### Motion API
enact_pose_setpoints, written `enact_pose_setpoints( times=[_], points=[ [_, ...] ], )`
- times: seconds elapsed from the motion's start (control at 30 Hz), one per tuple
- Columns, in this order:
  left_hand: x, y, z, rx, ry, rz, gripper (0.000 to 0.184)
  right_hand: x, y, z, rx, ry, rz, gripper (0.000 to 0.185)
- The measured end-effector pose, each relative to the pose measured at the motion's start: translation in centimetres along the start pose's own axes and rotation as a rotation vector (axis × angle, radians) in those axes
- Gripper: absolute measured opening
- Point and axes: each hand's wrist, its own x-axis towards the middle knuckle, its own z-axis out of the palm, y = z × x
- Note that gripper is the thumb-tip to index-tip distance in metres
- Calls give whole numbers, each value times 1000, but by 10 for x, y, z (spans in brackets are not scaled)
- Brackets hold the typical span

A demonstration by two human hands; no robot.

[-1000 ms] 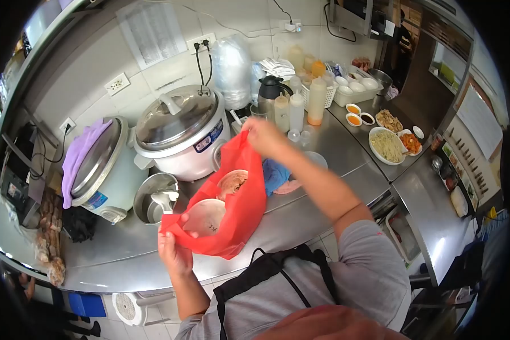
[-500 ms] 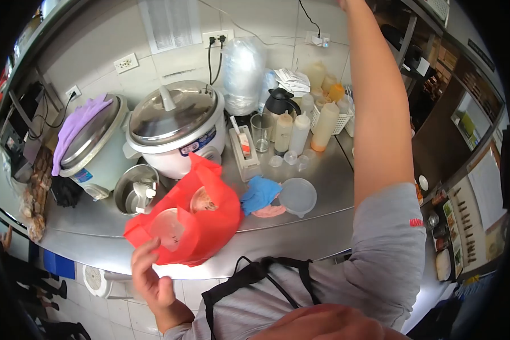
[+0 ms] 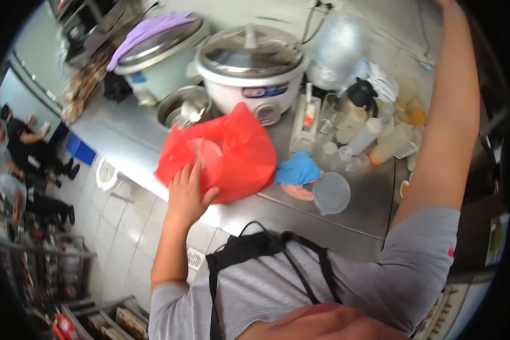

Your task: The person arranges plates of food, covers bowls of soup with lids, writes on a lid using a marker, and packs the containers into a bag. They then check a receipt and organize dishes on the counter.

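Note:
A red bag [image 3: 238, 153] stands on the steel counter [image 3: 119, 133], with a round pale-lidded container [image 3: 208, 154] showing in its opening. My left hand [image 3: 187, 192] rests against the near left side of the bag, fingers spread over its edge. My right arm reaches up to the top right of the view, and only a sliver of my right hand [image 3: 446, 3] shows at the frame's edge, its fingers out of sight. To the right of the bag lie a blue cloth [image 3: 298, 168], a pink cloth [image 3: 296, 191] and a clear round lid [image 3: 331, 193].
Behind the bag stand a white rice cooker [image 3: 249, 73], a second cooker [image 3: 164, 68] and a metal pot [image 3: 170, 107]. Squeeze bottles [image 3: 365, 135] and a black-topped jug [image 3: 361, 93] are at the right. Several people [image 3: 31, 141] stand on the far left.
My right hand has let go of the bag and risen to the upper right. My left hand came off the bag, then returned to its side. The view has turned towards the left.

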Motion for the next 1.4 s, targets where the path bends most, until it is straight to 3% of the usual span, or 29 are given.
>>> enact_pose_setpoints(
  times=[0.03,0.07,0.1,0.13,0.17,0.2,0.23,0.27,0.33,0.37,0.4,0.47,0.5,0.53,0.57,0.7,0.77,0.8,0.83,0.87,0.9,0.97,1.07,1.1,1.2,1.3,1.33,1.4],
  points=[
    [2,-1,0,2,-3,-19,54,-28,11,22,12,-100,-46,45],
    [5,-1,0,3,-3,-29,51,-56,25,34,-159,-477,-58,50],
    [9,-3,0,4,1,-31,47,-118,43,68,56,-415,-35,11],
    [14,-7,1,-3,-54,-8,41,-169,63,89,60,-558,7,13],
    [18,-11,4,-13,-108,20,35,-213,76,103,-772,-791,-316,23],
    [20,-14,6,-22,-161,54,29,-266,104,119,-359,-994,-156,23],
    [19,-15,7,-96,-154,157,25,-308,111,135,-287,-1092,185,23],
    [19,-15,7,-171,-148,265,21,-340,122,144,-173,-1272,375,22],
    [21,-14,8,-334,-99,470,15,-408,169,157,57,-1235,748,24],
    [17,-12,8,-423,-66,561,12,-425,177,158,62,-1275,899,25],
    [13,-11,5,-489,-77,518,12,-442,220,152,17,-1341,793,29],
    [12,-23,7,-450,-102,554,12,-444,232,134,-67,-1106,995,28],
    [13,-28,8,-435,-110,572,13,-436,253,117,-277,-1130,872,27],
    [12,-31,8,-410,-134,552,16,-424,278,95,-713,-1178,665,28],
    [12,-33,7,-412,-151,550,17,-413,259,90,-1126,-1236,431,29],
    [10,-43,-5,-443,-152,523,23,-414,291,63,-1679,-1366,437,23],
    [14,-51,-8,-467,-44,536,30,-436,301,65,-1726,-1209,509,19],
    [17,-57,-8,-480,34,560,34,-449,316,61,-1757,-1285,417,20],
    [20,-61,-10,-418,134,539,40,-457,375,32,-1769,-1267,488,23],
    [22,-65,-15,-358,237,509,47,-454,314,80,-1783,-1209,589,21],
    [25,-70,-18,-318,277,468,54,-459,319,82,-1721,-1104,582,21],
    [28,-73,-19,-271,328,369,66,-460,296,98,-1833,-913,363,23],
    [34,-81,-13,-237,325,225,78,-464,233,120,-1796,-831,-114,30],
    [37,-84,-10,-310,316,234,75,-466,220,122,-1745,-795,-253,36],
    [44,-96,-1,-530,195,175,65,-459,185,120,-1744,-353,-573,43],
    [53,-102,7,-785,-51,87,50,-454,195,91,-1808,-165,-296,51],
    [54,-100,9,-884,-76,102,45,-449,198,83,-1633,-248,98,39],
    [60,-108,31,-1065,-15,228,35,-456,212,77,-1434,-357,178,30]
  ],
)
